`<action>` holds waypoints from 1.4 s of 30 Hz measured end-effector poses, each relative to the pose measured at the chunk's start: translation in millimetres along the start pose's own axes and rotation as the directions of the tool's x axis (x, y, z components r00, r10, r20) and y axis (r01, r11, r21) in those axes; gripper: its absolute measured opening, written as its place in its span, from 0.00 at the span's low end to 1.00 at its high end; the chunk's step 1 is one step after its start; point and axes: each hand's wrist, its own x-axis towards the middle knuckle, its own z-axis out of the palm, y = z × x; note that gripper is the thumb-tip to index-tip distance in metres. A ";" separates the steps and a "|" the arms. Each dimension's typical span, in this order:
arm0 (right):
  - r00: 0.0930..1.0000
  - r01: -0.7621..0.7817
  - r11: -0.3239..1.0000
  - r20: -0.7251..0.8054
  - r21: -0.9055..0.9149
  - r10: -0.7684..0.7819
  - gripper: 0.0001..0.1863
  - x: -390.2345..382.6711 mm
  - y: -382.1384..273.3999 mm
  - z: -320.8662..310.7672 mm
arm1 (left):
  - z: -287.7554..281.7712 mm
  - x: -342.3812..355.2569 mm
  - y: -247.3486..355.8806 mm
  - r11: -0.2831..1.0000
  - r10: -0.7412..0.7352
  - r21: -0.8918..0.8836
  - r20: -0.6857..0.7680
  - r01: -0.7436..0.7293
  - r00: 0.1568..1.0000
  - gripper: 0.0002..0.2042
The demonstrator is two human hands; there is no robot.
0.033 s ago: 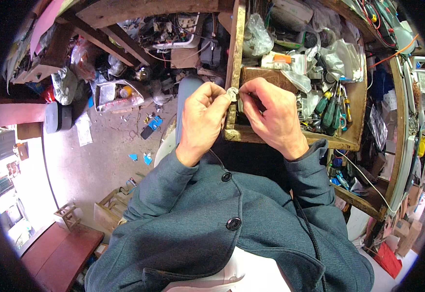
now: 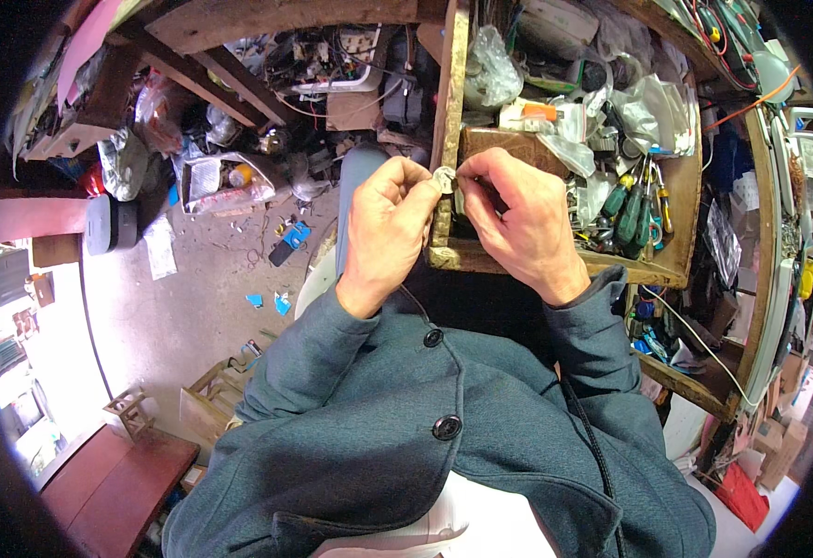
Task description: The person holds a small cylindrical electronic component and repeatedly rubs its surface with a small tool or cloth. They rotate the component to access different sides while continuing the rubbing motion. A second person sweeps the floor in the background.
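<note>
Thumb and forefinger of my left hand (image 2: 383, 228) are closed in a pinch on a small round pale part (image 2: 445, 180), too small to tell its exact kind. My right hand (image 2: 527, 221) is closed too, its fingertips at the right edge of the part; what they hold is hidden. Both hands are over the near left corner of an open wooden drawer (image 2: 555, 261). Inside the drawer, to the right of my right hand, several screwdrivers (image 2: 632, 212) with green and yellow handles lie together.
A brown box (image 2: 499, 149) and clear plastic bags (image 2: 653, 107) fill the drawer's far part. On the floor at left lie blue scraps (image 2: 282, 303) and a dark blue object (image 2: 289, 243). A reddish-brown table (image 2: 118, 484) stands at lower left. A white cable (image 2: 704, 349) hangs at right.
</note>
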 end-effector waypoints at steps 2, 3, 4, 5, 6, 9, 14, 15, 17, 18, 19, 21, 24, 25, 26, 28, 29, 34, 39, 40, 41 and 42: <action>1.000 -0.002 1.000 -0.008 -0.016 0.002 0.06 0.0 -0.7 0.7 | 0.2 0.2 -1.1 1.000 0.004 0.005 -0.007 -0.004 1.000 0.03; 1.000 -0.005 1.000 -0.008 -0.012 0.005 0.06 -0.1 -0.6 0.9 | 0.3 0.4 -1.3 1.000 0.005 0.008 -0.010 -0.005 1.000 0.04; 1.000 -0.007 1.000 -0.009 -0.009 0.007 0.06 -0.3 -0.3 1.1 | 0.5 0.5 -1.1 1.000 0.006 0.009 -0.011 -0.005 1.000 0.03; 1.000 -0.009 1.000 -0.009 -0.006 0.009 0.07 -0.4 -0.1 1.2 | 0.8 0.5 -0.7 1.000 0.006 0.010 -0.011 -0.006 1.000 0.03; 1.000 -0.009 1.000 -0.007 -0.007 0.009 0.07 -0.2 -0.2 1.2 | 0.9 0.5 -0.4 1.000 0.005 0.010 -0.012 -0.005 1.000 0.03; 1.000 -0.003 1.000 -0.005 -0.008 0.003 0.07 0.7 -0.4 1.8 | 0.5 0.8 -0.5 1.000 0.006 0.011 -0.011 -0.006 1.000 0.04; 1.000 -0.001 1.000 0.020 0.002 0.001 0.07 0.0 -0.5 0.5 | -2.1 2.6 3.4 0.993 -0.004 0.115 0.006 0.003 1.000 0.06; 1.000 0.010 1.000 0.022 -0.004 -0.010 0.07 -0.1 -0.2 0.3 | -2.5 3.4 3.7 0.993 -0.001 0.121 0.013 0.000 1.000 0.07; 0.999 0.032 0.999 0.026 -0.016 -0.032 0.07 0.0 0.6 0.2 | -2.4 4.5 5.1 0.989 0.023 0.149 0.019 -0.025 1.000 0.07; 0.999 0.028 0.999 0.036 -0.017 -0.027 0.07 0.0 0.6 -0.1 | -2.4 4.9 5.5 0.986 0.035 0.163 0.021 -0.038 0.999 0.07; 0.999 0.023 1.000 0.046 -0.018 -0.022 0.07 -0.1 0.4 -0.4 | -2.8 5.3 5.2 0.986 0.031 0.163 0.020 -0.034 0.999 0.07; 0.998 0.015 1.000 0.063 -0.017 -0.014 0.07 -0.5 -0.1 -0.8 | -4.0 5.8 3.8 0.987 0.024 0.161 0.017 -0.026 1.000 0.07; 0.997 0.007 1.000 0.081 -0.017 -0.005 0.07 -1.2 -1.3 -0.9 | -4.4 6.2 2.6 0.991 0.015 0.135 0.015 -0.017 1.000 0.07; 0.996 0.006 1.000 0.086 -0.023 -0.004 0.07 -1.2 -2.0 -0.8 | -4.5 6.3 2.1 0.991 0.016 0.131 0.014 -0.018 1.000 0.07; 0.996 0.004 1.000 0.091 -0.028 -0.002 0.07 -1.1 -2.4 -0.7 | -4.5 6.5 1.5 0.992 0.018 0.128 0.013 -0.019 1.000 0.07; 0.999 -0.002 1.000 0.053 -0.025 0.004 0.07 -0.7 -1.5 0.3 | -4.2 6.1 2.1 0.992 0.009 0.129 0.007 -0.010 1.000 0.07; 0.999 -0.006 1.000 0.034 -0.023 0.007 0.07 -0.5 -1.2 0.6 | -3.8 5.5 3.7 0.991 -0.002 0.134 0.005 0.002 1.000 0.07; 0.999 0.017 1.000 0.049 -0.001 -0.017 0.07 0.0 -0.8 0.5 | -3.4 4.6 3.5 0.990 0.012 0.139 0.003 -0.012 1.000 0.07; 1.000 0.004 1.000 0.025 -0.012 -0.004 0.07 -0.3 -0.9 2.0 | -1.0 4.3 1.8 0.985 0.056 0.162 0.012 -0.058 0.998 0.05; 0.999 0.008 1.000 0.039 -0.022 -0.007 0.07 -0.5 -0.6 1.0 | -1.1 4.0 2.2 0.985 0.052 0.163 0.012 -0.054 0.999 0.05; 0.999 0.011 0.999 0.052 -0.031 -0.009 0.07 -0.5 -0.5 0.4 | -1.2 3.6 3.0 0.985 0.048 0.163 0.011 -0.050 0.999 0.05; 0.999 0.009 0.999 0.050 -0.030 -0.008 0.07 -0.6 -0.3 0.4 | -1.1 3.4 3.6 0.986 0.044 0.163 0.012 -0.046 0.999 0.05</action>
